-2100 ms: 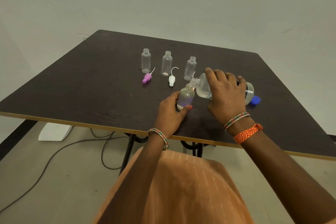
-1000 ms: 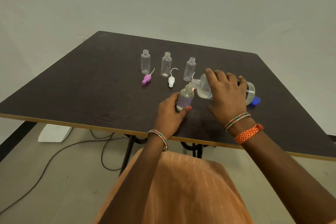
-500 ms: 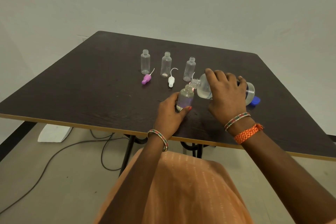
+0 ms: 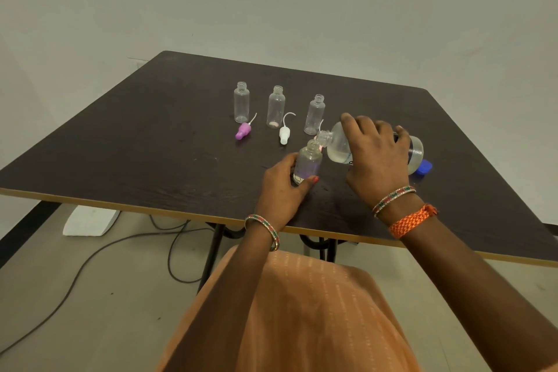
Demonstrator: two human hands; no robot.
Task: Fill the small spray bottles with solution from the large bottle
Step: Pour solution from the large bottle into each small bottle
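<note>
My right hand (image 4: pixel 377 157) grips the large clear bottle (image 4: pixel 339 146), tipped on its side with its neck over the mouth of a small clear bottle (image 4: pixel 308 163). That small bottle stands upright on the dark table (image 4: pixel 136 145), held near its base by my left hand (image 4: pixel 279 190). Behind them three more small bottles stand open in a row: left (image 4: pixel 241 103), middle (image 4: pixel 275 106), right (image 4: pixel 314 115). A purple spray cap (image 4: pixel 243 131) and a white spray cap (image 4: pixel 284 133) lie in front of that row.
A blue cap (image 4: pixel 424 167) lies on the table behind the large bottle's base. The table's near edge runs just under my wrists. Under the table are black legs, dark cables (image 4: pixel 90 260) and a white block (image 4: pixel 90 222) on the floor.
Almost nothing has moved. Both hands hold the same pose, with the large bottle kept tipped over the small one.
</note>
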